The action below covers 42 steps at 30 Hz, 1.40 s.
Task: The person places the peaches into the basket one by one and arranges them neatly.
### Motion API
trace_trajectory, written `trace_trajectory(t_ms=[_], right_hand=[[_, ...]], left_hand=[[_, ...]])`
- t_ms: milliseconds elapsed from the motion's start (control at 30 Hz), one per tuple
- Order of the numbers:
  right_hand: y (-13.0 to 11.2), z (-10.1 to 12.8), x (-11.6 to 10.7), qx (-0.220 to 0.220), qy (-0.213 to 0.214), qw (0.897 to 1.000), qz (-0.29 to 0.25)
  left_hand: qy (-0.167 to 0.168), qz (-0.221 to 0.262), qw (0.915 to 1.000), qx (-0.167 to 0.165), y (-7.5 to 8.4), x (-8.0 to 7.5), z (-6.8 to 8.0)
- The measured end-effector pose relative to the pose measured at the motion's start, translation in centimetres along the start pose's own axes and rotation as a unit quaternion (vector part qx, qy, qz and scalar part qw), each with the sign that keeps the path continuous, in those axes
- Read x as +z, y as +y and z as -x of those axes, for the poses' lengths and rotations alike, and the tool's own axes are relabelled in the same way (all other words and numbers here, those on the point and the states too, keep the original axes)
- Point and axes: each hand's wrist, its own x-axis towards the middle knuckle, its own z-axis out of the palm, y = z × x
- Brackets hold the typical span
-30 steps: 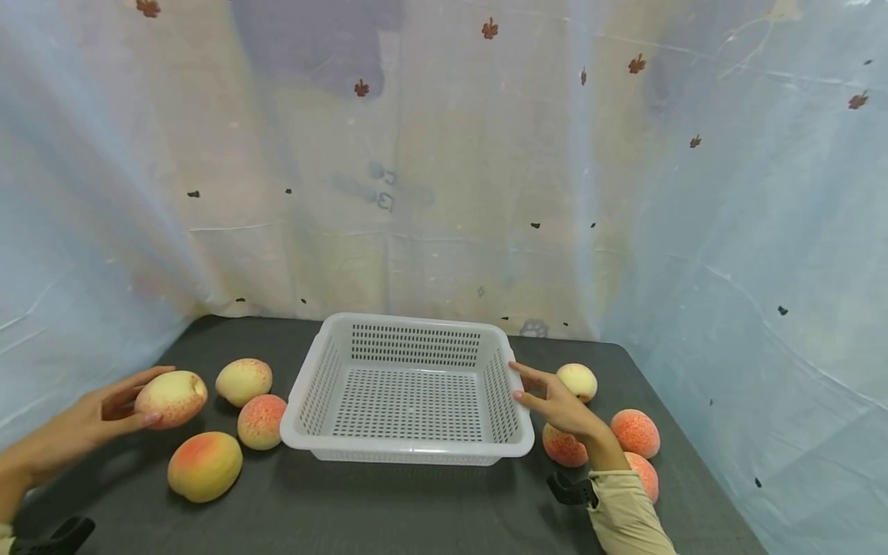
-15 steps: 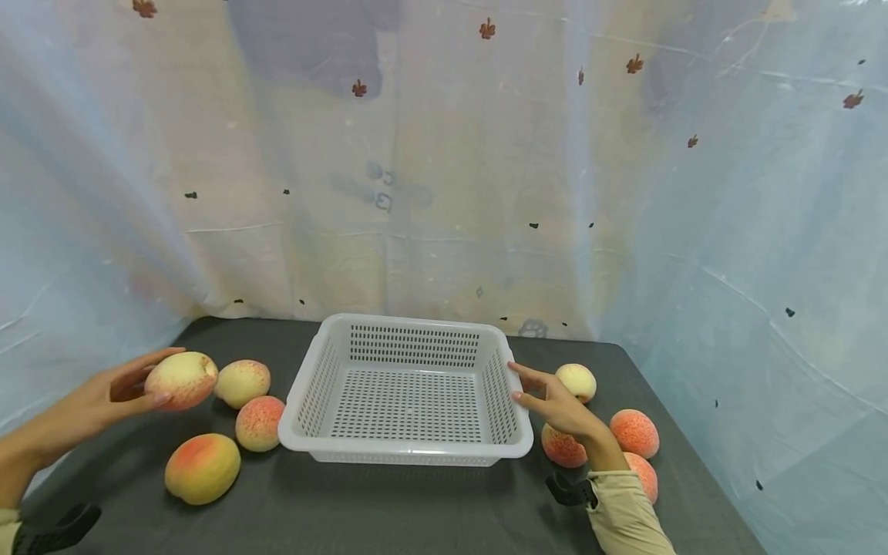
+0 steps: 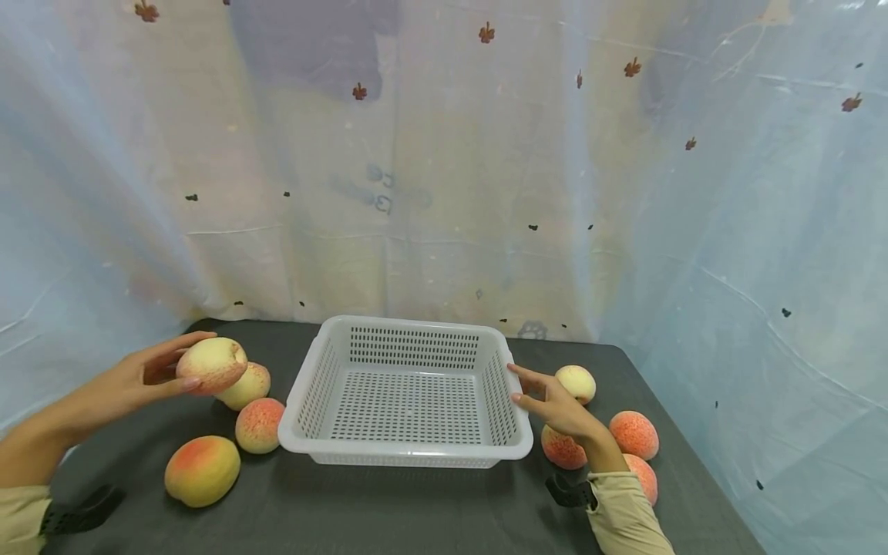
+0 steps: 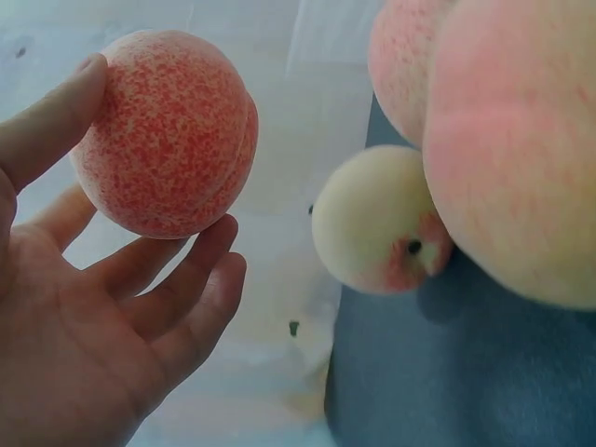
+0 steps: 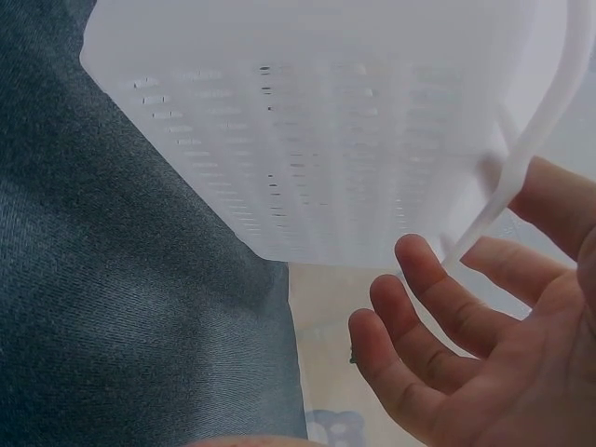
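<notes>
My white perforated plastic basket (image 3: 405, 393) sits mid-counter; my relaxed right grip (image 3: 555, 405) touches its rim, my left grip (image 3: 142, 378) clasps a round speckled peach (image 3: 211, 364).

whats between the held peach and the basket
Nothing: in the head view, bare air and table separate the peach in the left hand from the basket.

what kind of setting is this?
Likely a staged recording setup, not a kitchen: translucent plastic sheeting curtains a dark cloth-covered table holding only a white perforated plastic basket and loose peaches.
</notes>
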Motion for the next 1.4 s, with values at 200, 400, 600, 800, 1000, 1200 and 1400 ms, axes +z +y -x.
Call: trace_trajectory(t_ms=[200,400,600,800,1000,1200,1400], right_hand=[[0.2,0.0,0.0,-0.001,-0.002,1.000,-0.004],[0.4,-0.1,0.1,0.003,0.000,1.000,-0.007],[0.5,-0.1,0.3,0.012,0.000,1.000,-0.014],[0.4,-0.1,0.2,0.006,0.001,1.000,-0.003],[0.3,-0.1,0.1,-0.003,0.000,1.000,0.000],[0.2,-0.2,0.1,-0.006,-0.004,1.000,-0.005],[0.0,-0.1,0.0,0.000,0.001,1.000,-0.013]], left_hand=[[-0.010,0.007,0.9996,0.027,1.4,0.6,-1.1],[-0.015,0.006,0.9997,0.020,2.3,1.2,-2.4],[-0.021,0.013,0.9989,0.041,3.3,1.8,-3.6],[-0.026,0.023,0.9959,0.084,4.2,2.4,-4.9],[-0.029,-0.001,0.9961,0.083,4.8,3.0,-6.3],[-0.044,0.001,0.9953,0.086,5.1,3.5,-7.5],[-0.069,0.030,0.9931,0.090,5.7,4.3,-8.7]])
